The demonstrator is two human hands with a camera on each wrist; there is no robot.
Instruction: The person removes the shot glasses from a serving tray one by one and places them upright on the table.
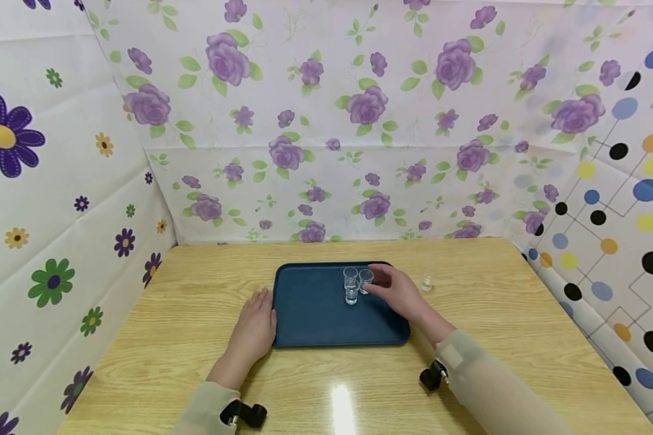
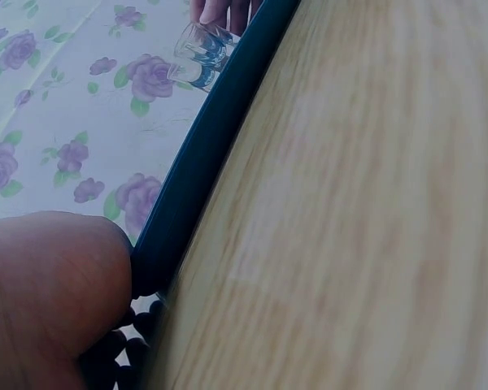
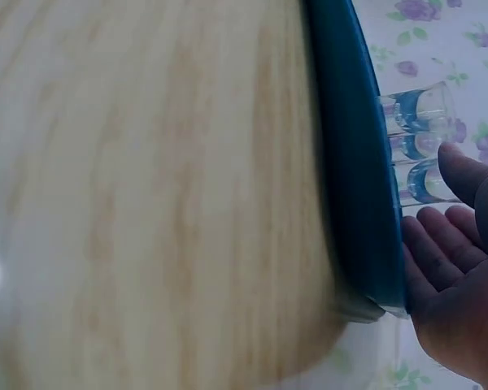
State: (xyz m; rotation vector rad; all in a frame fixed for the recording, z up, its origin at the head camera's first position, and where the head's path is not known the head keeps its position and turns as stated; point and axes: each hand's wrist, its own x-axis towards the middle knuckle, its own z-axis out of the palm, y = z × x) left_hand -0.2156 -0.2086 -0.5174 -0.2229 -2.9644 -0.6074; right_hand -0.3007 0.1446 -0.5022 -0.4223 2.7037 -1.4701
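My left hand (image 1: 254,325) lies flat on the table with its thumb side against the left edge of a dark blue tray (image 1: 310,311). My right hand (image 1: 399,293) is over the tray's right part. Its thumb and fingers are round a small clear shot glass (image 1: 365,281), which appears to stand upright on the tray. Just left of it are two more clear glasses, a front glass (image 1: 350,295) and a rear glass (image 1: 350,275), overlapping in the head view. In the right wrist view the thumb (image 3: 458,169) covers part of the nearest glass (image 3: 423,182).
Another clear glass (image 1: 427,281) stands on the wooden table (image 1: 468,314), right of the tray and beyond my right hand. Flower-patterned cloth (image 1: 332,121) hangs behind the table. A dotted cloth (image 1: 620,241) closes the right side and a daisy-patterned cloth (image 1: 60,241) the left.
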